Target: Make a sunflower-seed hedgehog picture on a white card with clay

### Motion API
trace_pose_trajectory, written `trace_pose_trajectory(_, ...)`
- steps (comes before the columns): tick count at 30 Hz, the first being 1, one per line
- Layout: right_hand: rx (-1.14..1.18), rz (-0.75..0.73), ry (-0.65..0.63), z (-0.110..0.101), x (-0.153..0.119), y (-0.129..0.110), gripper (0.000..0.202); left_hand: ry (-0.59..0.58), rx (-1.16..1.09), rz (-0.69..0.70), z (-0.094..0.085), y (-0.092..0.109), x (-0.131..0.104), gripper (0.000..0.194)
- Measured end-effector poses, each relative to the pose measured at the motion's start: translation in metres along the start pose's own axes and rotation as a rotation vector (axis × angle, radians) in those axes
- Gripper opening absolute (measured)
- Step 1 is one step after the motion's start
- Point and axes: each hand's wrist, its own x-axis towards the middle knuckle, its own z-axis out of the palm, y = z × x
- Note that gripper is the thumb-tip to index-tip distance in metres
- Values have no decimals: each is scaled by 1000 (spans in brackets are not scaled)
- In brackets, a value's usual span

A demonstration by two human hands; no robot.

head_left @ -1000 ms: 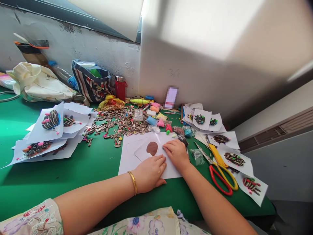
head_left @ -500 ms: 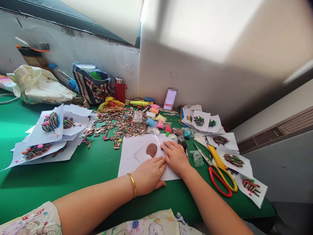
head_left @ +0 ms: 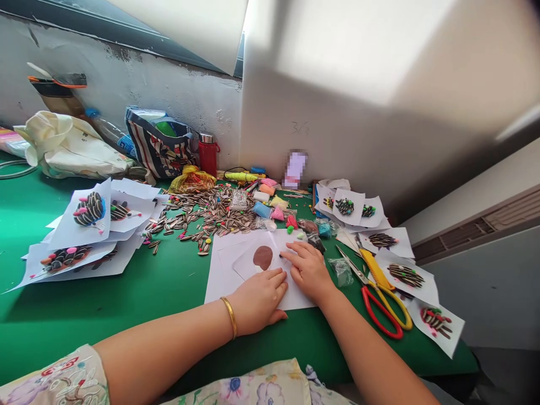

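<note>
A white sheet of paper [head_left: 223,247] lies before me with a smaller white piece on it, which bears a flat brown rounded patch [head_left: 263,257]. My left hand [head_left: 259,298] rests flat on the paper just below the patch, fingers stretched out and holding nothing. To its right, my right hand [head_left: 309,271] lies over the paper with its fingers apart. A tiny black bit [head_left: 281,256] is at the tip of its index finger; whether it is stuck to the finger or the paper I cannot tell.
Sunflower seeds [head_left: 223,211] spread behind the paper, beside bags of coloured clay [head_left: 262,210]. Scissors [head_left: 382,304] and a yellow cutter [head_left: 375,269] lie at the right. Seed-covered paper pictures are stacked left [head_left: 90,214] and right [head_left: 405,277]. A red flask [head_left: 207,154] stands behind.
My right hand has shifted slightly right, and its fingers are more raised and spread; the black bit now shows more clearly. My left hand stays in place on the paper.
</note>
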Motion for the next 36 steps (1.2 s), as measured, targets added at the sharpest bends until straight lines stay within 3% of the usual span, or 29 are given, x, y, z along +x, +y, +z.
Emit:
trace_pose_trajectory(6, -13, 43, -80, 4, 3, -4, 56, 3, -10, -1, 4, -2, -1, 66)
trace_pose_trajectory(11, -13, 7, -19, 2, 4, -4, 45, 8, -3, 5, 5, -2, -1, 65)
trace_pose_trajectory(16, 0, 17, -31, 5, 4, -3, 55, 9, 0, 2, 3, -1, -1, 66)
trace_pose_trajectory(23, 73, 23, 96, 6, 4, 2, 52, 21, 3, 6, 4, -1, -1, 62)
trace_pose_trajectory(31, 62, 3, 78, 4, 3, 0, 39, 14, -8, 1, 1, -1, -1, 59)
trace_pose_trajectory(36, 19, 18, -10, 5, 4, -1, 53, 11, -32, -1, 2, -1, -1, 60)
